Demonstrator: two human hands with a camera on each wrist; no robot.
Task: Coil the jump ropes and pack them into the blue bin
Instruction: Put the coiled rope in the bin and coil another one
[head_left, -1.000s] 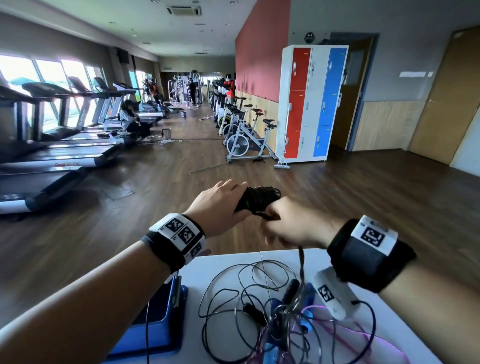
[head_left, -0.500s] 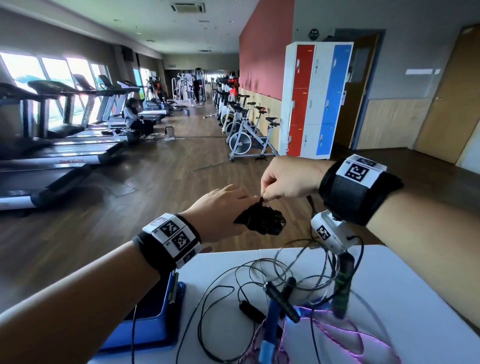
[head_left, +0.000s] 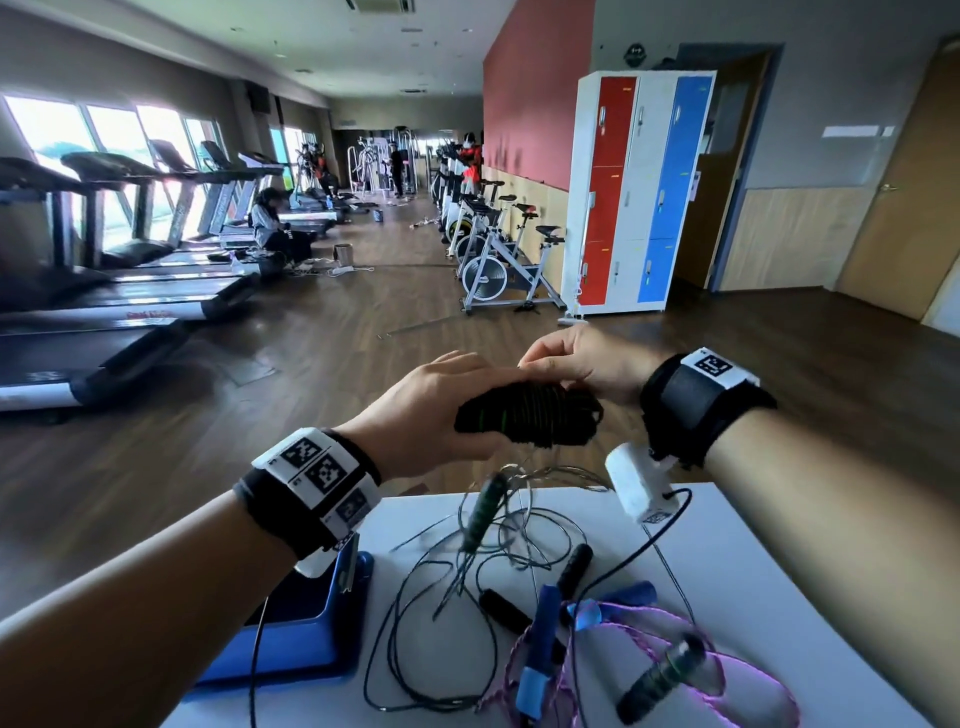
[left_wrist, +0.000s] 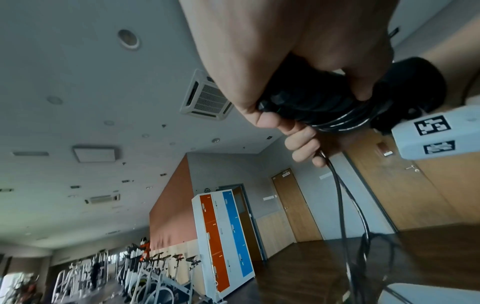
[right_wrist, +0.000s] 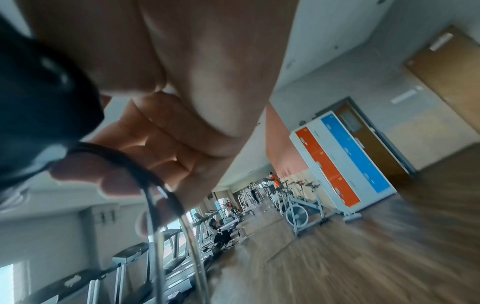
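Left hand: my left hand (head_left: 431, 410) is clenched round the coil (head_left: 530, 413), held in the air beyond the far edge of the table (head_left: 753, 561); the left wrist view shows my fingers (left_wrist: 298, 131) curled under the handles with loops of cord over them.

Right hand: my right hand (head_left: 582, 358) sits just above and right of the coil, fingers pinched on the cord (right_wrist: 155, 185); two strands run down from them toward the table.

Change: a second ago my right hand was low, just right of the bundle; half a second ago it had risen above it, drawing cord up; now it has dropped back close over the top. I judge that as one more turn going onto the coil.

Free end: the loose green-black handle (head_left: 483, 512) hangs blurred just above the table's far edge, so it is swinging and little cord seems left to wind.

Meaning for the task: this rope looks nearly coiled; a few more wraps, then it can go in.

Bin: the blue bin (head_left: 337, 654) lies near left, under my left forearm, partly off the table edge; I cannot tell what is inside.

Ropes waiting: a thin black rope (head_left: 415, 623), a blue-handled one (head_left: 540, 623) and a purple one (head_left: 727, 670) lie tangled on the near table, uncoiled.
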